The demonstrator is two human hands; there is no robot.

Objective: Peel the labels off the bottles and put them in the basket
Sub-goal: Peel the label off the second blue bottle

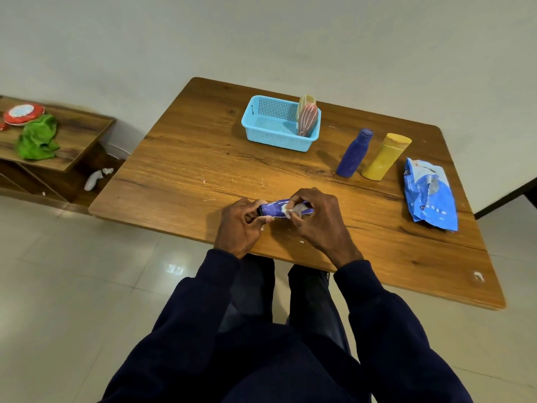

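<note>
The wooden table (pixel 189 158) carries a blue basket (pixel 252 132) near its far edge, with a tall purple bottle (pixel 354 154) and a yellow bottle (pixel 385 158) toward the right edge. At the near edge the left hand (pixel 239 225) grips a small purple bottle (pixel 274 209); the right hand (pixel 319 219) pinches its whitish label (pixel 286 210).

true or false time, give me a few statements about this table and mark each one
1. The left hand and right hand both hold the purple tube. True.
2. The basket is empty. False: the blue basket holds two bottles.
3. The yellow bottle lies flat. False: the yellow bottle stands upright beside the dark blue bottle.
4. A blue bag lies on the table. True.
</note>
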